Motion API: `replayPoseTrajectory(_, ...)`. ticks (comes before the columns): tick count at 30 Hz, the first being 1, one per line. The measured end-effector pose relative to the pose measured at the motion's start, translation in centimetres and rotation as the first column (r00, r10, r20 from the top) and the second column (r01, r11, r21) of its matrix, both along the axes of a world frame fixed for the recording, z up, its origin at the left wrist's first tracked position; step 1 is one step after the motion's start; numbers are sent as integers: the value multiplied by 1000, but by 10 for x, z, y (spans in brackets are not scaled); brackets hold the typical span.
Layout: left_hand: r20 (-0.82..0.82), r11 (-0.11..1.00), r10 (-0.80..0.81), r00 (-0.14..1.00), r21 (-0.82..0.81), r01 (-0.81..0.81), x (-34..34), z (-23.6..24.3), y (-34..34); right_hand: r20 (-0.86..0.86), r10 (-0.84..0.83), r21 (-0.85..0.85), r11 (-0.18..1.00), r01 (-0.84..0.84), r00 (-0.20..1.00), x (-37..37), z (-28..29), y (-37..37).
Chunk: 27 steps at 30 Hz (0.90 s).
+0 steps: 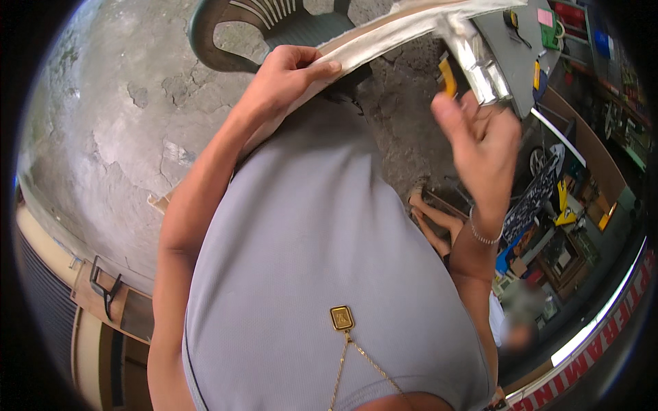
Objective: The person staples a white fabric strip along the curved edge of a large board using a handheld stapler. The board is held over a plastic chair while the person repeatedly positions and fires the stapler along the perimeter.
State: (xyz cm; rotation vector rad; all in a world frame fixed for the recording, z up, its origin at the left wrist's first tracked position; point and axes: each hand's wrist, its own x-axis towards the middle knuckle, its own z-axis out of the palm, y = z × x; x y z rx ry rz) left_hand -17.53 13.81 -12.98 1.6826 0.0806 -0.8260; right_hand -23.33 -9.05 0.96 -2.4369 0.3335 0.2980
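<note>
One grip is certain: left hand (284, 79) pinches pale strip (384, 42), top centre, between its fingers (325, 70); right hand (482, 140), beside silver piece (482, 72), upper right, is too blurred to judge, and uneven pull could dislodge the strip.

Head fisheye cam; faces down; shirt (308, 219) v. near; floor (130, 137) beyond

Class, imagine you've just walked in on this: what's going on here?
A person in a grey top is working with both hands. The left hand grips the edge of a long pale strip, thumb on top. The right hand is raised by a shiny silver thing and a yellow piece; blur hides how firmly it holds either. A green chair stands beyond the strip, and a grey table is to the right.
</note>
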Motion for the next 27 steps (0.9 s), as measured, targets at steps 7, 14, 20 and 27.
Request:
replayPoseTrajectory(7, 467, 918, -127, 875, 389, -75, -16, 13, 20, 652, 548, -475, 834, -281, 524, 115, -66, 17)
replayPoseTrajectory(14, 709, 674, -176, 683, 592, -441, -49, 7, -14, 687, 626, -445, 764, -467, 368, 162, -142, 35)
replayPoseTrajectory(20, 885, 567, -161, 436, 445, -693, -53, -17, -28, 685, 576, -329, 791, -516, 446, 164, -140, 36)
replayPoseTrajectory(27, 960, 548, -122, 252, 277, -789, -52, -32, -34, 684, 554, -278, 800, -532, 475, 167, -150, 33)
